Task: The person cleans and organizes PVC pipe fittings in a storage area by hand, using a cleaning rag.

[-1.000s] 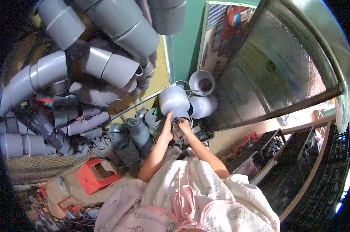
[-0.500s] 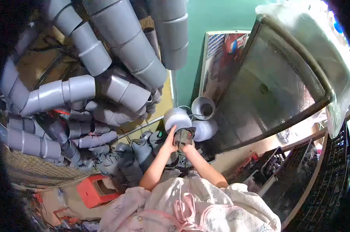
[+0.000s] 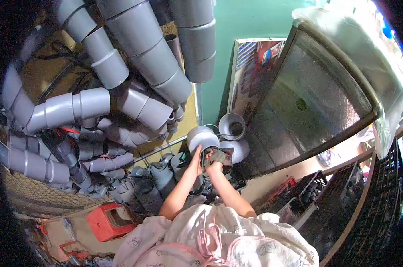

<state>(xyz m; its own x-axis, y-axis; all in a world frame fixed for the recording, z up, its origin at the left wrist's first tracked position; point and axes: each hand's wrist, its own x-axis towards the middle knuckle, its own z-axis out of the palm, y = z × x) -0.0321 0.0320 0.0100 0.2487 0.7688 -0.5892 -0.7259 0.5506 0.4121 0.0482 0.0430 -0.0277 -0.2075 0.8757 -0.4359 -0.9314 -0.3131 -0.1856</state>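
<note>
Right hand (image 3: 214,165) grasping dark cloth (image 3: 223,157) — bunched over and ahead of it; left hand (image 3: 196,156) against grey fitting (image 3: 202,137) — cannot tell its grip

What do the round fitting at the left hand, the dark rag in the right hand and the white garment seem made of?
Fitting: probably hard plastic, smooth with a slight sheen; evenly pale grey, rigidly round.
Rag: likely cloth, matte; it looks crumpled, but any weave is too small to see.
Garment: fabric, soft and matte; it folds loosely.
</note>
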